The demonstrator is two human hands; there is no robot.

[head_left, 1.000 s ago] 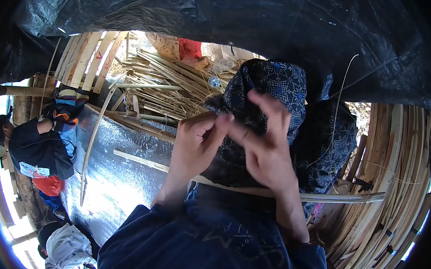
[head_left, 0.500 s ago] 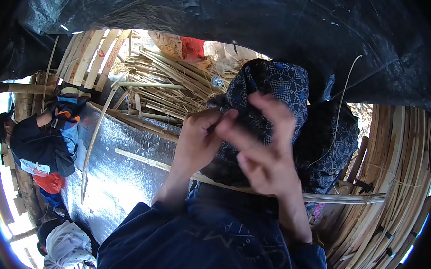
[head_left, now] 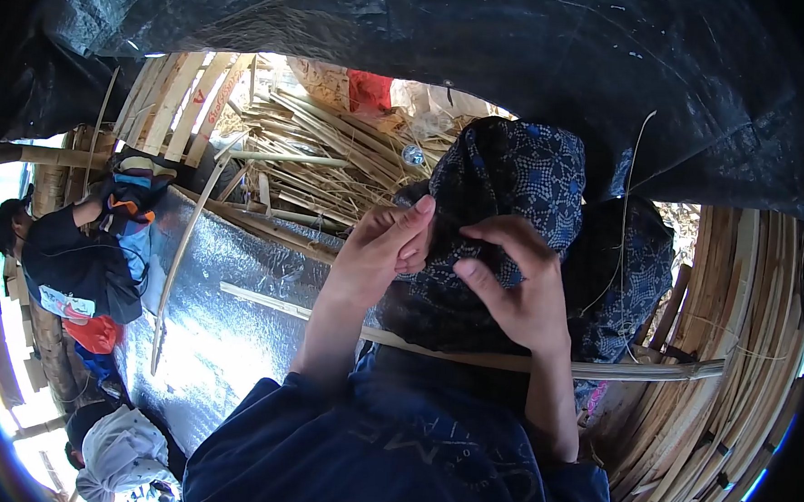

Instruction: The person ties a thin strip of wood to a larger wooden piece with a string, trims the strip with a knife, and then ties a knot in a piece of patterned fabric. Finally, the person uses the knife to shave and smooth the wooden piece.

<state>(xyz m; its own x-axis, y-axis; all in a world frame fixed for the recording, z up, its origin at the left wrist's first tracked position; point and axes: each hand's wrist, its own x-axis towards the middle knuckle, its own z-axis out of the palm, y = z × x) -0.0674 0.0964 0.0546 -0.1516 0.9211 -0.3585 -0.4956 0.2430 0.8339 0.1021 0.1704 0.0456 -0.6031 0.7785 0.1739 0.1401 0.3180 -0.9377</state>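
Note:
My left hand (head_left: 374,254) is raised over my lap, its fingers curled and its thumb pressed along them. Whatever it may hold is hidden or too small to make out. Facing it is my right hand (head_left: 523,285), thumb and fingers apart, with nothing visible between them. Both hands are above the dark blue patterned cloth (head_left: 547,181) that covers my bent legs. A long pale bamboo strip (head_left: 632,371) lies across my lap, passing beneath both forearms.
Split bamboo (head_left: 335,147) is heaped ahead, and long strips (head_left: 733,359) are stacked at right. A silvery sheet (head_left: 206,350) covers the floor at left. Two other people sit there, one in a black top (head_left: 79,261), one with a white head covering (head_left: 123,450). Black plastic (head_left: 387,23) hangs overhead.
My hands have drawn apart slightly. The right hand, blurred and reaching close to the left before, has moved lower with its fingers bent. The left thumb now points up.

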